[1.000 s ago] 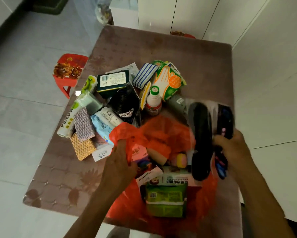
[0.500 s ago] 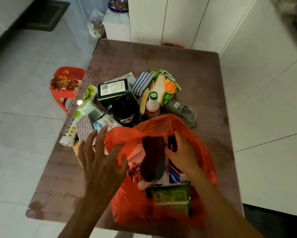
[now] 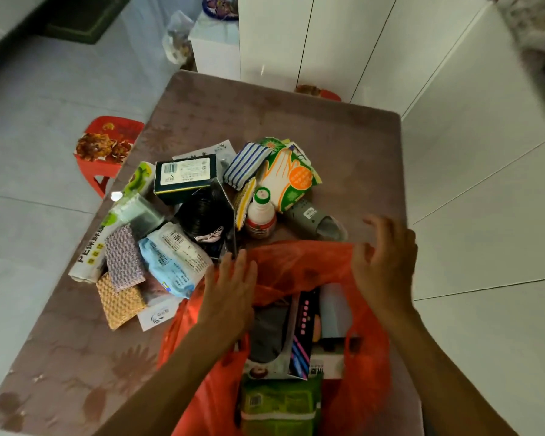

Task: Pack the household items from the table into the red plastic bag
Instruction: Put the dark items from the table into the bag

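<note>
Red plastic bag (image 3: 299,265) lies open at the near edge of the brown patterned surface (image 3: 296,121), its mouth facing the unpacked pile. Several flat packets and a green pack (image 3: 280,404) already sit inside it. The left hand (image 3: 230,291) rests flat on the bag's left rim, fingers extended toward the pile, holding nothing. The right hand (image 3: 387,262) hovers over the right rim with fingers spread and loosely curled, also empty, though whether it touches the film cannot be told.

Recommended procedure: keep one hand pinning the rim so the mouth stays wide, and reach with the other. The white bottle with the green cap (image 3: 261,215) and the grey perforated slipper (image 3: 315,218) stand just beyond the mouth and are the nearest candidates. Lay the bottle on its side against the packed packets. Rigid boxes such as the dark box with the barcode label (image 3: 186,177) should likely enter flat, corners away from the thin film, which may tear.
</note>
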